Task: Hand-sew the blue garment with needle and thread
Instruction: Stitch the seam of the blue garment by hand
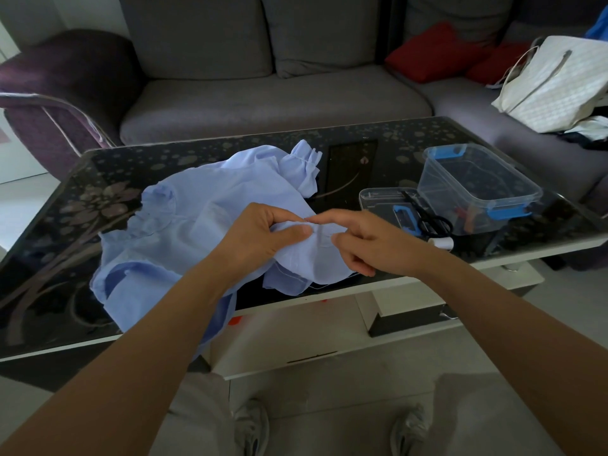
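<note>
A light blue garment point(204, 205) lies crumpled on a dark glass coffee table point(65, 245). My left hand point(266, 232) pinches a fold of the fabric between thumb and fingers near the table's front edge. My right hand point(358, 240) is close beside it, with index finger and thumb meeting at the same fold. A tiny reddish speck shows where the fingertips meet; the needle itself is too small to make out. A thin white thread point(324, 284) trails along the garment's lower edge.
A clear plastic box with blue clips point(477, 179) stands at the right, its lid point(381, 200) beside it with black scissors point(431, 218). A white thread spool point(442, 242) lies near the front edge. A grey sofa point(273, 103) with red cushions and a white bag point(556, 83) sits behind.
</note>
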